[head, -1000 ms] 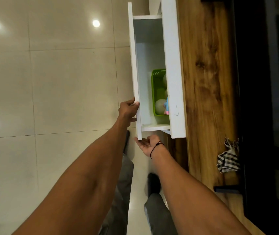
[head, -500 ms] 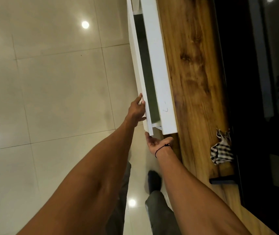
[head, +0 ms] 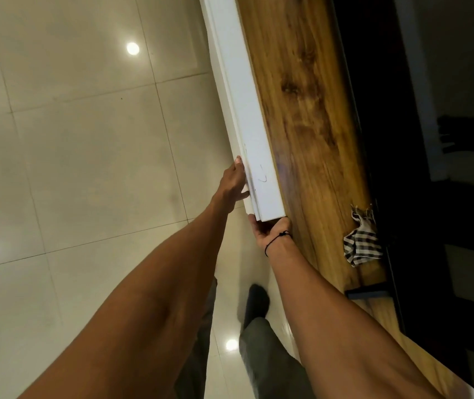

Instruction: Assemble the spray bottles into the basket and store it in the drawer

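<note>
Drawer (head: pixel 237 122) front sits flush, or nearly, under wooden worktop (head: pixel 310 116); no gap visible. Basket and spray bottles out of sight, judged inside; task judged all but done, only release left. Left hand (head: pixel 234 184) flat against drawer face, fingers extended, gripping nothing. Right hand (head: pixel 270 230) cupped under near corner, fingers hidden, state unclear. Open tiled floor (head: pixel 86 139) to left, ample room to withdraw. Checked cloth (head: pixel 361 246) on worktop, well apart.

Glossy floor tiles (head: pixel 86 168), grainy wooden countertop (head: pixel 310 116)
</note>
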`<control>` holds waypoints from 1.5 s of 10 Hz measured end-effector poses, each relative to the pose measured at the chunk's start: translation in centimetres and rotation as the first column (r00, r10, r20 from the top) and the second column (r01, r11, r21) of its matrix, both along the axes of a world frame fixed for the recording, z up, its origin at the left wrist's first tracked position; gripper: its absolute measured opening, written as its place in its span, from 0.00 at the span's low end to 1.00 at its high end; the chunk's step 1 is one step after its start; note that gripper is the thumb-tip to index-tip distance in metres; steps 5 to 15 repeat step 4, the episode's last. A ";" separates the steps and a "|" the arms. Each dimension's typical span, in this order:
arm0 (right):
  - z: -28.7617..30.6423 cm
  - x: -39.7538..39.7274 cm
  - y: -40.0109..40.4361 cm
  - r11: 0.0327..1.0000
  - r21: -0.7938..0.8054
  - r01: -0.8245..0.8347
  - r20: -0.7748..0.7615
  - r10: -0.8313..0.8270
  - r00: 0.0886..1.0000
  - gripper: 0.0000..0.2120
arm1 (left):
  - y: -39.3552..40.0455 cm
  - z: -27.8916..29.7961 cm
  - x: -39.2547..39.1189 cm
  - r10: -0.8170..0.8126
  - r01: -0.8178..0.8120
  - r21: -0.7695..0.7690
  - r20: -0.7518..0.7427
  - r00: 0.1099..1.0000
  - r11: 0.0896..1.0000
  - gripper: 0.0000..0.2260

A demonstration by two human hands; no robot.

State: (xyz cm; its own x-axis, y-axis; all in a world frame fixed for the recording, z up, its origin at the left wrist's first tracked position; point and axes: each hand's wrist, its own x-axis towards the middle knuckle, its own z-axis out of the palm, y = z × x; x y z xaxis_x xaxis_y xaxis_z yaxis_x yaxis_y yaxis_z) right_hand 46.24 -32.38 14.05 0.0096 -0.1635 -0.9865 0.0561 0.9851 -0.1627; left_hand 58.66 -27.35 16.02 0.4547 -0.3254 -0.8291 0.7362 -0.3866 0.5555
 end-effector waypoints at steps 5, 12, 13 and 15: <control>3.2 -3.3 1.0 0.983 -0.065 -0.174 0.093 0.179 0.979 0.18 | 2.2 2.8 -7.0 -0.060 0.058 -0.080 -0.013 0.998 0.995 0.31; 3.2 -3.3 1.0 0.983 -0.065 -0.174 0.093 0.179 0.979 0.18 | 2.2 2.8 -7.0 -0.060 0.058 -0.080 -0.013 0.998 0.995 0.31; 3.2 -3.3 1.0 0.983 -0.065 -0.174 0.093 0.179 0.979 0.18 | 2.2 2.8 -7.0 -0.060 0.058 -0.080 -0.013 0.998 0.995 0.31; 3.2 -3.3 1.0 0.983 -0.065 -0.174 0.093 0.179 0.979 0.18 | 2.2 2.8 -7.0 -0.060 0.058 -0.080 -0.013 0.998 0.995 0.31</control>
